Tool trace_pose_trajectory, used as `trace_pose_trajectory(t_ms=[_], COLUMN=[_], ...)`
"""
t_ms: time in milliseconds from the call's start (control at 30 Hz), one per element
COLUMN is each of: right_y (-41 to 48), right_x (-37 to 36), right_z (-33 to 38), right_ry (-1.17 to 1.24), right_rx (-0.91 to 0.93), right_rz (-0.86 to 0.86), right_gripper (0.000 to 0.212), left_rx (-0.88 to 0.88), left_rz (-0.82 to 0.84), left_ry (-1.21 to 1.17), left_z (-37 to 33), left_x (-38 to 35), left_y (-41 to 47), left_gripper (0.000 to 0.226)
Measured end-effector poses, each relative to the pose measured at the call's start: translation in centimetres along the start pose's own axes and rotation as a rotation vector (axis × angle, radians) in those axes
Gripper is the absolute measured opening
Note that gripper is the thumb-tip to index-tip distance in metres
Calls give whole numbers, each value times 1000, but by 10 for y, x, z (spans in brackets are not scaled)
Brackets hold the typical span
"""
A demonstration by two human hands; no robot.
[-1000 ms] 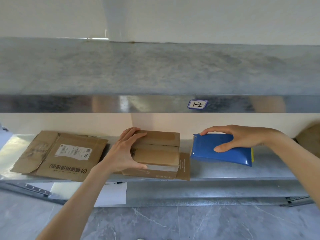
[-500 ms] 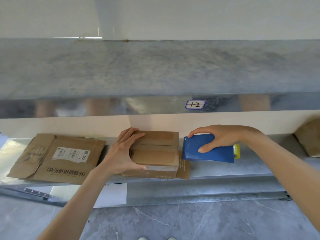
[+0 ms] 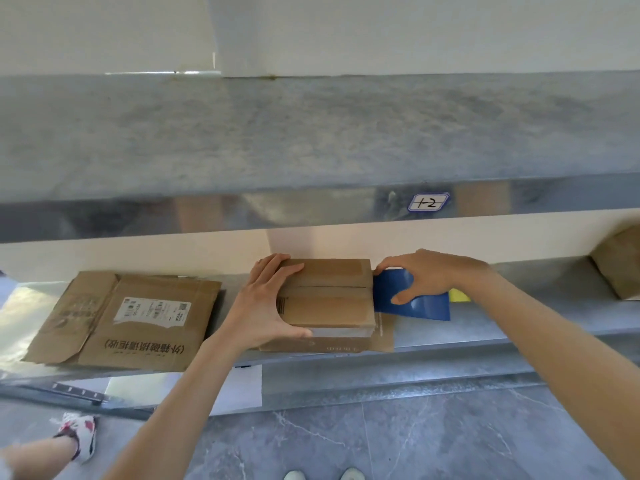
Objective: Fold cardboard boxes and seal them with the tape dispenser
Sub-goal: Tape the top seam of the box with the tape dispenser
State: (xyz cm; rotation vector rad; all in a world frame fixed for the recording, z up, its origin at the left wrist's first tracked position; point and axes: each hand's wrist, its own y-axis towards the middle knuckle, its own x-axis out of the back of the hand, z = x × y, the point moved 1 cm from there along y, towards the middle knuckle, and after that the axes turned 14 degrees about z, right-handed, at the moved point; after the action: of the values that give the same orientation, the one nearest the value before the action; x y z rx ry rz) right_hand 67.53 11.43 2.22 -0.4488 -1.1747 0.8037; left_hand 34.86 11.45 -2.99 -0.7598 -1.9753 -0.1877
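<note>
Head view: the left hand grips the left end of a small closed cardboard box. Its fingers are curled over the top edge and its thumb runs along the front face. The box sits on a flat cardboard sheet near the front lip of the lower metal shelf.

The right hand holds the blue tape dispenser, with its fingers arched over the top and its thumb pressed on the blue face. The dispenser's left edge touches the right end of the box, and a yellow part shows behind the wrist.

To the left, just beside the box, a flattened carton with a white label lies out to the shelf's front edge. To the right of the dispenser the shelf surface runs bare as far as another brown carton at the frame edge. The upper shelf hangs close overhead, and its front rim carries a handwritten tag. Below is grey tiled floor, with a shoe at the left
</note>
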Motion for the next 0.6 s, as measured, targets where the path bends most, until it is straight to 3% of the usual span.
trace_pose_trajectory(t_ms=[200,433,600], right_y=[9,22,32], right_x=[-41,-92,-104], right_z=[-42,-59,-58], right_ry=[226,202,219], right_rx=[-104,-288,-378], right_rz=[-390,-505,-563], right_gripper=[66,86,88], left_rx=[-17,-39,-38], left_rz=[-6,-25,-22], left_ry=[10,12,23], left_z=[1,2,1], left_x=[-1,-1,0], left_y=[0,0,0], left_gripper=[113,112,112])
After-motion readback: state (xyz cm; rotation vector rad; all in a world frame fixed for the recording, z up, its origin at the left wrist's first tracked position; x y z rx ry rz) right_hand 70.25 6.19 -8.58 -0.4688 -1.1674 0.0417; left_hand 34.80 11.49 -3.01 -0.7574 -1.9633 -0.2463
